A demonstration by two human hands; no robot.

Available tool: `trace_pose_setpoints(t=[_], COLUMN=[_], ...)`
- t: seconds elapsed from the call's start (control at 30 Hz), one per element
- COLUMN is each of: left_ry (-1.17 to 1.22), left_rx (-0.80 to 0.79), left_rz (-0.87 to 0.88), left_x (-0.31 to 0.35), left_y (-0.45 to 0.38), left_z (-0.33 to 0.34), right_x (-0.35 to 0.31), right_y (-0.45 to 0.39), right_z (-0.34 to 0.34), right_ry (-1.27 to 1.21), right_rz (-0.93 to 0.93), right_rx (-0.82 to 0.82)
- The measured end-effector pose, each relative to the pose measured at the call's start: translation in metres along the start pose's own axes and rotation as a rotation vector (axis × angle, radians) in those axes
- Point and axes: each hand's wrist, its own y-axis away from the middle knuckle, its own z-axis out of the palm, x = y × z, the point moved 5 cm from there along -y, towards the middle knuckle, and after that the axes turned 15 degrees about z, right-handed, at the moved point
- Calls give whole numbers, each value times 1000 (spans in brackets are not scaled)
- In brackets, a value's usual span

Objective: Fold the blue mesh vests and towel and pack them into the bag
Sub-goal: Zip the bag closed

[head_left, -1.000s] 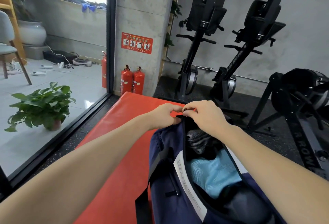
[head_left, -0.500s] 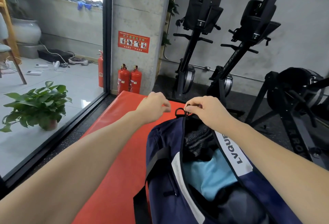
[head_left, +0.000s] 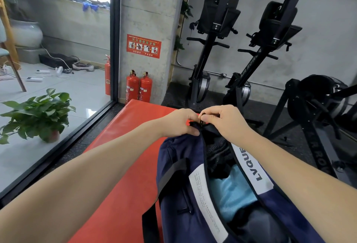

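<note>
The navy bag (head_left: 179, 167) lies lengthways on the red mat (head_left: 123, 165) in the lower middle of the frame, its top opening gaping towards the camera. Inside it a light blue towel (head_left: 233, 192) shows near the lower centre, with dark mesh cloth (head_left: 217, 151) bunched above it (most likely the vests, though their colour and number cannot be told from here).

Both hands meet at the bag's far end, in the centre of the frame. The left hand (head_left: 178, 123) is curled round the bag's cloth just beside the zip's end, and the right hand (head_left: 222, 120) pinches a small black zip pull (head_left: 201, 121) between thumb and fingertips. The packing looks done and the step in hand appears to be zipping up.

To do it well, the left hand should hold the far end taut and steady while the right draws the pull straight along the zip line towards the near end, keeping it low and in line with the teeth. The bunched mesh sits close under the opening, so it is worth pressing it down first so it does not catch in the slider.

Counted: one bag, one towel, one zip pull, two hands, one mat. Around them are three red fire extinguishers (head_left: 133, 86), two upright rowing machines (head_left: 204, 65) against the wall and one potted plant (head_left: 38, 115) at the left.
</note>
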Motion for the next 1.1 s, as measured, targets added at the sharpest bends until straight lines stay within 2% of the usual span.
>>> trace_pose_setpoints(t=[0.3,0.4,0.53,0.6,0.7,0.83,0.93,1.0,1.1], left_ry=[-47,-64,-66,-3,-150,-260,-321,-273,-164], left_rx=[128,131,90,-5,-105,28,76,76,108], left_rz=[-117,-147,-1,99,162,167,69,-11,-1], left_x=[-24,-28,7,36,56,53,36,26,43], left_y=[6,9,4,2,-1,2,10,17,21], left_z=[-15,-16,-14,-6,13,9,-2,-4,-3], right_x=[-6,0,6,8,9,5,14,22,27], right_y=[23,43,60,62,63,79,102,119,141], right_z=[-11,-24,-36,-38,-37,-36,-51,-64,-76], right_ry=[72,-19,-72,-74,-84,-62,-112,-172,-244], right_rz=[-5,29,68,77,94,87,137,171,206], right_rx=[-75,-108,-81,-48,-31,-62,-104,-135,-145])
